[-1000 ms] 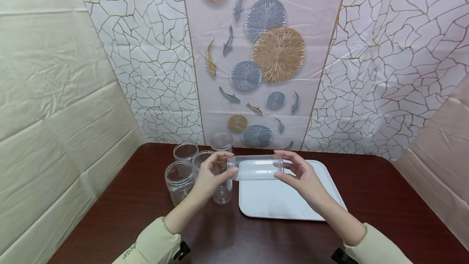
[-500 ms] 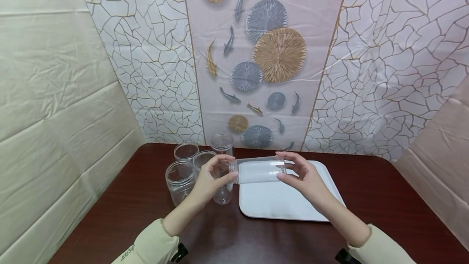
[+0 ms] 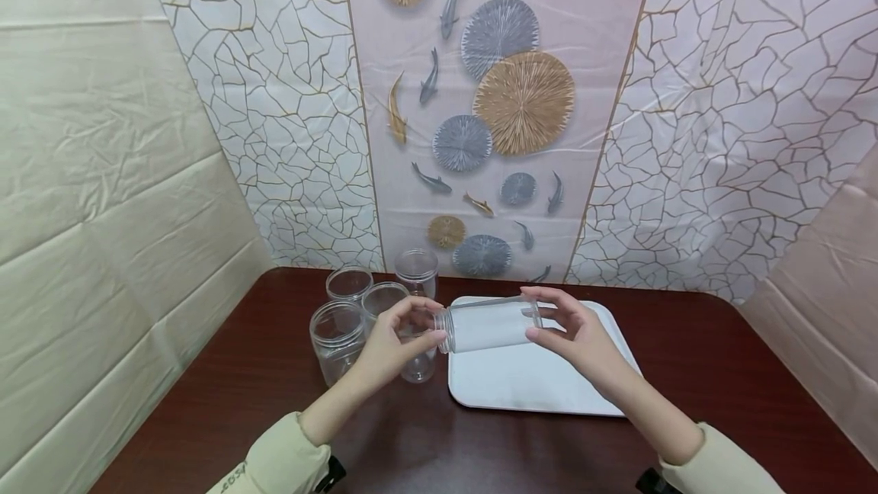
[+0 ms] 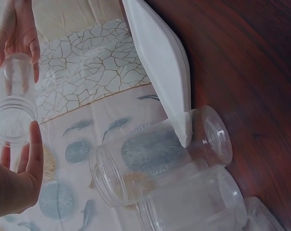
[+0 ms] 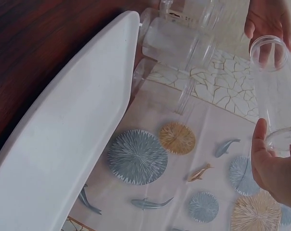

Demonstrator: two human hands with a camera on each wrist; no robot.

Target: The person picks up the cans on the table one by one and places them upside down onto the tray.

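Note:
Both hands hold a clear, lidless jar (image 3: pixel 488 325) sideways above the white tray (image 3: pixel 528 391). My left hand (image 3: pixel 391 340) pinches its threaded mouth between thumb and fingers. At the other end, my right hand (image 3: pixel 581 335) grips the rounded base the same way. The mouth end sits slightly lower than the base in the head view. In the left wrist view the see-through jar (image 4: pixel 13 101) spans between the hands, with nothing visible inside. The right wrist view shows its base by my right hand's fingers (image 5: pixel 259 137).
Several clear open jars stand upright in a cluster left of the tray, among them a wide jar (image 3: pixel 336 338) in front and a tall jar (image 3: pixel 416 273) behind. The dark red-brown table (image 3: pixel 425 448) meets a patterned cloth wall (image 3: pixel 480 197) at the back.
The jar has tilted, its mouth end dropping slightly, and has shifted a little to the right. Both hands have moved with it, keeping hold of its ends.

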